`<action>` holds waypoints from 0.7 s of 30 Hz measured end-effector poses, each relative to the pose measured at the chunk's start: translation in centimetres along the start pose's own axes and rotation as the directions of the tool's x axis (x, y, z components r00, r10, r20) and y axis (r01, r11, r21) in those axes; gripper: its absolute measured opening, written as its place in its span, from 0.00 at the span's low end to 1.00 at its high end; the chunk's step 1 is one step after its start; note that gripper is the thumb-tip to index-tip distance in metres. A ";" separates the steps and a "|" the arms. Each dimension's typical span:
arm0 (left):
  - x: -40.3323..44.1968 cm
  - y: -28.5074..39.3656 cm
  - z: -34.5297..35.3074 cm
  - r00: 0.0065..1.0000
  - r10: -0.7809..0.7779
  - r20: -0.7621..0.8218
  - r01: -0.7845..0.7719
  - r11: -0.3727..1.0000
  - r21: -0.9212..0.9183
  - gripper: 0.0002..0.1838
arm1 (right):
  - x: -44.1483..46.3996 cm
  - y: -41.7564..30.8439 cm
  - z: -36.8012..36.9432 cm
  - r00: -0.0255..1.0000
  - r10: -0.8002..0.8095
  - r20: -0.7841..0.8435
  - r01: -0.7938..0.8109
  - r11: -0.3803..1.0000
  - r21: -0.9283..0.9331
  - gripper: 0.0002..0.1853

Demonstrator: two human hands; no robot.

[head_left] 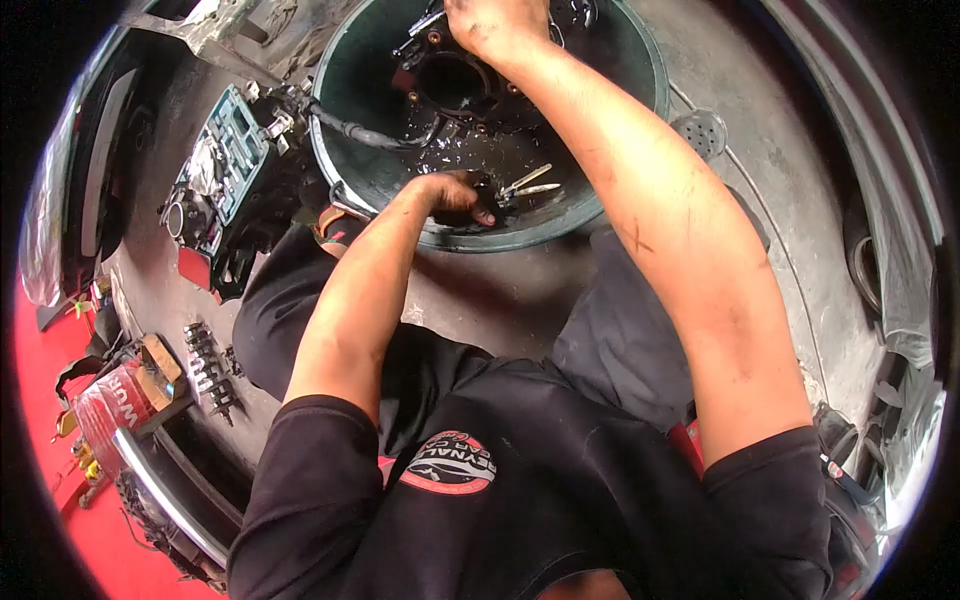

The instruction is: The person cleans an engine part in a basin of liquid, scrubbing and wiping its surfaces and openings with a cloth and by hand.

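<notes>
A large dark green round basin (655, 95) stands between my knees, with dark wet liquid in it. My left hand (458, 197), blackened with grease, is low inside the basin near its front wall. Its fingers are curled, and what they hold, if anything, is hidden. Just right of it lie two slim, pale, pointed pieces (530, 183), perhaps tool handles. My right hand (497, 22) is at the far side, over a dark metal housing (452, 82) with a large round opening. Its fingers are cut off by the top of the view. A shiny metal piece (418, 32) shows beside it.
On the left lies an open teal tool case (238, 150) with tools in it. A camshaft-like part (208, 370) rests on the floor. A red box (115, 400) is farther left. A perforated round metal piece (700, 134) is right of the basin.
</notes>
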State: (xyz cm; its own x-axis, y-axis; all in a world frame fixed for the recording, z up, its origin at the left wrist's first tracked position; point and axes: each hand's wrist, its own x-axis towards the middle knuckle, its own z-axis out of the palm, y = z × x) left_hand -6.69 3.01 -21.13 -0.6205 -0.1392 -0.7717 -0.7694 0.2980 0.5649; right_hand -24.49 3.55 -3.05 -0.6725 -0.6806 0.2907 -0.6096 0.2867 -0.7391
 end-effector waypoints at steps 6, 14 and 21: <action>8.8 -4.1 3.5 0.999 -0.034 0.021 0.033 0.998 0.053 0.32 | 0.4 0.1 -0.1 1.000 0.021 0.021 -0.020 0.999 -0.039 0.19; 11.3 -2.5 5.4 0.989 0.119 0.089 -0.145 0.910 0.388 0.27 | 0.3 -0.3 0.1 1.000 0.007 -0.003 -0.007 1.000 -0.024 0.19; 5.2 0.5 4.5 0.968 -0.122 -0.219 0.204 0.890 0.409 0.23 | 0.1 -0.2 0.0 1.000 0.000 0.010 0.001 1.000 -0.026 0.18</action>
State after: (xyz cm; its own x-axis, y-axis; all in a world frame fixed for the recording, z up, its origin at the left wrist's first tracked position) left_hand -9.63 6.69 -26.22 -0.5401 -0.3775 -0.7521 -0.7493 0.6225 0.2257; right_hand -24.49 3.41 -2.87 -0.6680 -0.6877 0.2845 -0.6205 0.3035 -0.7231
